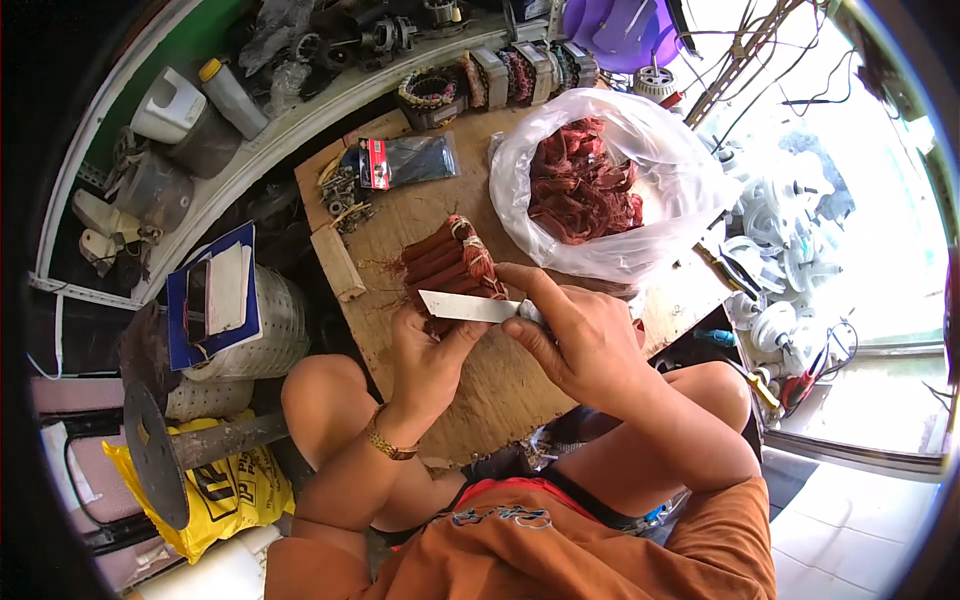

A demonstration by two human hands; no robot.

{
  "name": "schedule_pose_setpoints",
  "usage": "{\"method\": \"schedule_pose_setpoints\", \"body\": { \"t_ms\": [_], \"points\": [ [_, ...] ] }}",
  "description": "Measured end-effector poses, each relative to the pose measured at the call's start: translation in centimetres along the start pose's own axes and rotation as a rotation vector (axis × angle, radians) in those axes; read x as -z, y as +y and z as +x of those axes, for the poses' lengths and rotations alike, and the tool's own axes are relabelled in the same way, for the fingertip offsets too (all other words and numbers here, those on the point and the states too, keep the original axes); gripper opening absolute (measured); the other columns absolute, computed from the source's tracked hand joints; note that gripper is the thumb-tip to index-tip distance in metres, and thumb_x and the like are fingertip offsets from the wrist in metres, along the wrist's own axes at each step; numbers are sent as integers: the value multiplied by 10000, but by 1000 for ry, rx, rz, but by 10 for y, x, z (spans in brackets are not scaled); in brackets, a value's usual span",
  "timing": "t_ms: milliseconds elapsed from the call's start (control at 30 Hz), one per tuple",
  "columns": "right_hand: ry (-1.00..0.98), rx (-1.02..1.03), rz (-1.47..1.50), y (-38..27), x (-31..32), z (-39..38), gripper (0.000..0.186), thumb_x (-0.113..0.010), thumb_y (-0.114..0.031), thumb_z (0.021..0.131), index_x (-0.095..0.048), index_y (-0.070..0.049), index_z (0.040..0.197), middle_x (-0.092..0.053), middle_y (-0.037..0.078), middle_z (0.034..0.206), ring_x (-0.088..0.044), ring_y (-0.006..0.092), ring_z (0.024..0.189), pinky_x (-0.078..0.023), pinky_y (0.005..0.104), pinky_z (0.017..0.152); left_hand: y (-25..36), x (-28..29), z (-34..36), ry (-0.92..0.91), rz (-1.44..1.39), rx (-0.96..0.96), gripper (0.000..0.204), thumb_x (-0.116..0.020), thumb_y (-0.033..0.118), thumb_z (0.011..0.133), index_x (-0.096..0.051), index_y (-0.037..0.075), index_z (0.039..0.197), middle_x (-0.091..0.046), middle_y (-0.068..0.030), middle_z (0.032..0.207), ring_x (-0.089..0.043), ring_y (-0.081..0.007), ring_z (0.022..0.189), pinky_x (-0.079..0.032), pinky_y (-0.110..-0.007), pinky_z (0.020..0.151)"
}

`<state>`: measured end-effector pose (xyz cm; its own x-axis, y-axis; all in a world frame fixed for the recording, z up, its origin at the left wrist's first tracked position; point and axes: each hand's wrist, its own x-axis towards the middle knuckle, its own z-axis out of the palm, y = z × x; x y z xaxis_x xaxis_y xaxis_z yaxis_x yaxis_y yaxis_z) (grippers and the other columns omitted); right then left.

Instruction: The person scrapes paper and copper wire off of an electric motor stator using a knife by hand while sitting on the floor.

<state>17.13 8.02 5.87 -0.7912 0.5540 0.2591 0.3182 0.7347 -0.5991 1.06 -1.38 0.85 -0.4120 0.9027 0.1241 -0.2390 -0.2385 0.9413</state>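
So the roomiest bit of the wooden board (490,400) is right below both hands, bare wood back toward the knees. Left hand (425,355) also gets an okay strip off to its left, up to a wood block (338,263) at the board's edge. Straight ahead of it, the dark red bundle (435,265) blocks the way; past that there's bare wood, then a flat packet (415,162). Between the hands it's tight, cause the knife blade (465,306) lies right across. Ahead of the right hand (595,335), the big plastic bag (510,180) pretty much walls things off. Farther right, pliers (735,275) crowd the edge.
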Motion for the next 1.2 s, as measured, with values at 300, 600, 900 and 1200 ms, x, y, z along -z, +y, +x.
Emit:
{"method": "schedule_pose_setpoints", "body": {
  "t_ms": [300, 600, 900, 1200],
  "points": [
    [95, 46, -111, -1, -8, 1, 434, -667, -282, 889, -551, -114, 1272, -663, 89, 865, -661, 288, 754, -518, 413, 610, -3, 3, -1, 3, 58, -16, 295, -694, 50, 908, -615, -26, 1182, -680, -70, 1096, -633, -127, 986, -503, -281, 877],
    [103, 23, -121, -15, -10, 6, 323, -668, -287, 884, -562, -97, 1123, -644, 79, 837, -638, 293, 723, -506, 415, 584, -7, 2, -10, 26, -14, -56, 269, -663, 15, 915, -613, -56, 1170, -664, -93, 1145, -627, -134, 1026, -502, -285, 898],
    [1, -109, 121, -14, -9, 7, 259, -596, -288, 950, -536, -85, 1099, -631, 153, 743, -638, 383, 728, -474, 478, 585, -3, -4, -10, 58, -99, -1, 266, -648, -4, 925, -595, -41, 1182, -661, -78, 1126, -625, -127, 1025, -509, -276, 877],
    [-130, -332, 704, 18, -16, 12, 255, -531, -284, 999, -524, -50, 1099, -632, 199, 771, -636, 402, 763, -451, 489, 628, -3, -6, -3, 75, -24, 35, 288, -673, 96, 937, -612, -5, 1200, -672, -61, 1131, -631, -117, 1007, -512, -274, 901]
  ]
}}
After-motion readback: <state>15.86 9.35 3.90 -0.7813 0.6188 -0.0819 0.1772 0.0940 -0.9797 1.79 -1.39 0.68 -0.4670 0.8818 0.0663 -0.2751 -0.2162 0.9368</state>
